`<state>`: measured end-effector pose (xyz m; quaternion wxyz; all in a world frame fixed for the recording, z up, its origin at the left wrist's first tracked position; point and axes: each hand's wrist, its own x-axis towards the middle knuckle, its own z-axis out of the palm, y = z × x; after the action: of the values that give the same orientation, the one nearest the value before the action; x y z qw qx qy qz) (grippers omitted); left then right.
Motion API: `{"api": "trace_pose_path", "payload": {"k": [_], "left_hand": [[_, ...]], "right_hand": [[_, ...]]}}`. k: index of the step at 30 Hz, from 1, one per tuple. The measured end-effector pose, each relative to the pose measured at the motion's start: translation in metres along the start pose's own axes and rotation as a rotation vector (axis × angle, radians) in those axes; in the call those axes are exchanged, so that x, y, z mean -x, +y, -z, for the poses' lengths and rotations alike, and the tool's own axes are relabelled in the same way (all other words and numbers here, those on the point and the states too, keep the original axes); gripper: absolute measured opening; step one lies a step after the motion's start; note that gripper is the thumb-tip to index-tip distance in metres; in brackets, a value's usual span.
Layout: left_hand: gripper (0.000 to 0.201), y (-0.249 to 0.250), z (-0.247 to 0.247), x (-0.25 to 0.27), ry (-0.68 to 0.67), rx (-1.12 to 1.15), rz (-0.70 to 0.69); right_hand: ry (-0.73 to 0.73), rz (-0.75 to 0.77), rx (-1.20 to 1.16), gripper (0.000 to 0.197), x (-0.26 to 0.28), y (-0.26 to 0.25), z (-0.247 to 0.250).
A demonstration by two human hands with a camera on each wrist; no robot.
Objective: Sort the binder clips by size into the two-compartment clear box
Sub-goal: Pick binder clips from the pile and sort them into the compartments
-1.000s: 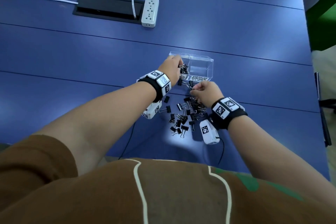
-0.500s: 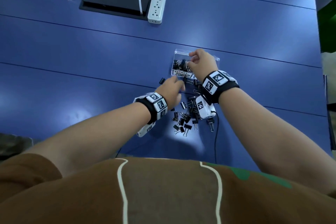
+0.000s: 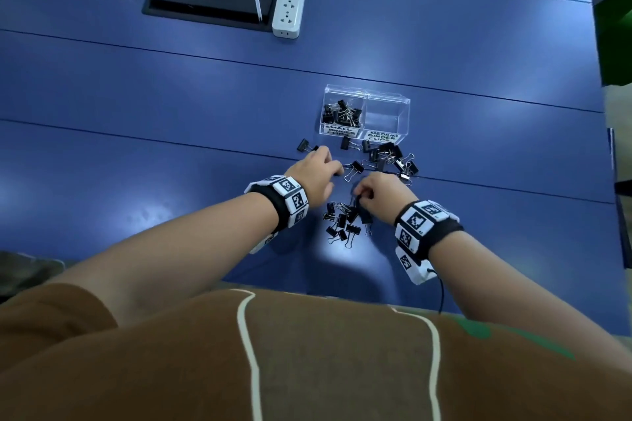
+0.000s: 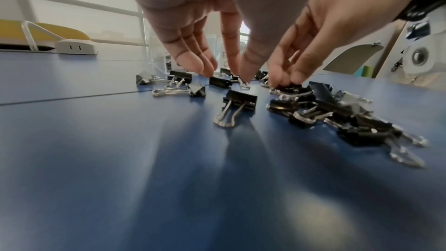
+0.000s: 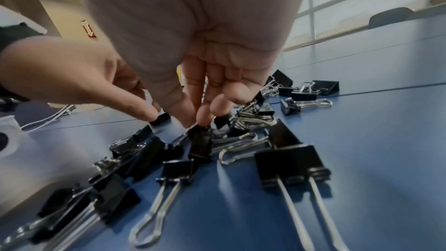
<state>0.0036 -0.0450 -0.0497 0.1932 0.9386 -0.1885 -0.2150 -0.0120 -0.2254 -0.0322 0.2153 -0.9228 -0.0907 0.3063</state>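
Black binder clips [image 3: 343, 222] lie beneath both hands, the clear box [image 3: 366, 116] beyond the fingertips. Left wrist view: the left hand [image 4: 205, 31] has its fingertips [image 4: 193, 62] pressed together, touching a clip. Right wrist view: the right hand [image 5: 205, 64] pinches one clip [image 5: 201, 140]

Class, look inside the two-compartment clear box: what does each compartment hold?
In the clear box, the left compartment holds black binder clips; its label covers the lowest. The right compartment looks empty.
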Motion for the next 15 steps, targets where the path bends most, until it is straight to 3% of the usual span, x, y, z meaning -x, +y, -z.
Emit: {"api": "trace_pose_path", "payload": {"k": [3, 6, 10, 15], "left_hand": [[0.025, 0.001, -0.001, 0.008, -0.103, -0.008, -0.075], [0.029, 0.003, -0.007, 0.015, -0.222, -0.085, -0.099], [0.031, 0.002, -0.015, 0.016, -0.209, -0.059, -0.023], [0.025, 0.004, -0.013, 0.015, -0.156, 0.032, 0.018]], "right_hand": [[0.117, 0.015, -0.050, 0.028, 0.000, 0.004, -0.002], [0.151, 0.028, -0.089, 0.015, 0.006, 0.004, -0.005], [0.005, 0.005, 0.032, 0.019, 0.017, -0.003, -0.023], [0.123, -0.051, -0.085, 0.014, 0.009, -0.001, -0.030]]}}
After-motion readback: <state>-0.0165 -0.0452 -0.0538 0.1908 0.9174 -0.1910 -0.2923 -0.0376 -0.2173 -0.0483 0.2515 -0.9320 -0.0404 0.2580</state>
